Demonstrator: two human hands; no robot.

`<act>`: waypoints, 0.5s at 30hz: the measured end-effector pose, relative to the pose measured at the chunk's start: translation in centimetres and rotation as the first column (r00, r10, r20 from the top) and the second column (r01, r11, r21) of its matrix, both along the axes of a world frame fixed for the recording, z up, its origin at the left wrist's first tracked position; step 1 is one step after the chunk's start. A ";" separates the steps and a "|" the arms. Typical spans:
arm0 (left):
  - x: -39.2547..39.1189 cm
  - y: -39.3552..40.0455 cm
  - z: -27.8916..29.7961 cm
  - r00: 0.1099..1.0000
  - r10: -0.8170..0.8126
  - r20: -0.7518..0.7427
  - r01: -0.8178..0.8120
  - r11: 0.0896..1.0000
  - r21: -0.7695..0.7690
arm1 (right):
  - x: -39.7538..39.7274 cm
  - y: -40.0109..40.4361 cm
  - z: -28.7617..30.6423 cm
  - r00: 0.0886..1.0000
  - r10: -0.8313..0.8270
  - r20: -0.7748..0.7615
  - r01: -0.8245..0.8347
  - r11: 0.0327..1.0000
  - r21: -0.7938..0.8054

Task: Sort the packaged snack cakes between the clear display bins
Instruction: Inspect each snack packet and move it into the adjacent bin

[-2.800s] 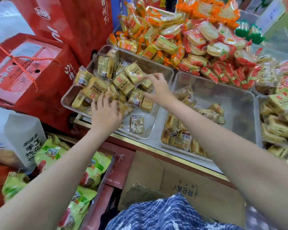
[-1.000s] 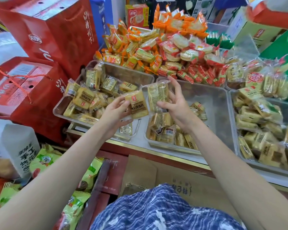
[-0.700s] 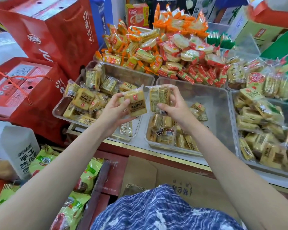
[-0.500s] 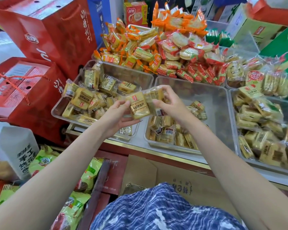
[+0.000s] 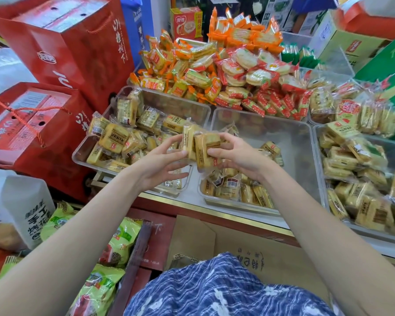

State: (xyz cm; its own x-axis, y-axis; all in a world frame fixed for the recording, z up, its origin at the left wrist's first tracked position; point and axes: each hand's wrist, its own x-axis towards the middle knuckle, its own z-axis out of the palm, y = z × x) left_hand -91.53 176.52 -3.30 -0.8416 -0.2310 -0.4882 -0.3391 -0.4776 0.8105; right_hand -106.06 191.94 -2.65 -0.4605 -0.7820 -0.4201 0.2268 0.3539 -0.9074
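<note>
Fingers [image 5: 217,152] of both hands pinch two yellow clear-wrapped snack cakes [image 5: 200,145], pressed side by side.

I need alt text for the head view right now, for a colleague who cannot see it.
Both hands, the left hand and the right hand, hold wrapped snack cakes pressed together above the gap between two clear bins. The left bin is heaped with yellow cakes; the middle bin is only partly filled, along its near edge. Orange and red snack packs are piled behind.
</note>
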 end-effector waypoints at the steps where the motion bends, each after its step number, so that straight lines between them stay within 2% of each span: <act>1: -0.1 0.1 0.0 1.000 -0.007 -0.020 0.007 1.000 0.020 | 0.1 0.0 -0.1 1.000 -0.011 0.008 0.011 1.000 -0.017; 4: -0.3 0.2 0.0 0.995 0.059 -0.082 -0.053 0.996 0.076 | 0.3 0.1 -0.2 0.998 -0.064 0.022 0.065 0.997 -0.050; 7: -0.4 0.2 -0.3 0.983 0.170 -0.068 -0.164 0.983 0.086 | 0.1 0.0 -0.2 0.979 -0.203 0.013 0.204 0.977 -0.063; 12: -0.3 -0.2 -0.9 0.957 0.289 -0.030 -0.288 0.957 0.039 | -0.3 0.3 -0.1 0.918 -0.316 0.238 0.346 0.933 -0.099; 13: -0.2 -0.3 -1.0 0.951 0.308 -0.028 -0.307 0.951 0.026 | -0.3 0.4 -0.2 0.913 -0.324 0.247 0.355 0.930 -0.094; 15: -0.2 -0.4 -1.1 0.942 0.332 -0.036 -0.333 0.943 -0.003 | -0.1 0.7 -0.2 0.930 -0.333 0.152 0.346 0.936 -0.065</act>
State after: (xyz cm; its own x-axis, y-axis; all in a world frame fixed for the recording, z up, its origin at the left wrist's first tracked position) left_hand -91.69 176.11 -4.41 -0.7326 -0.5048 -0.4566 -0.1337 -0.5511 0.8237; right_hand -106.12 192.65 -2.87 -0.6482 -0.6258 -0.4339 0.4430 0.1536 -0.8833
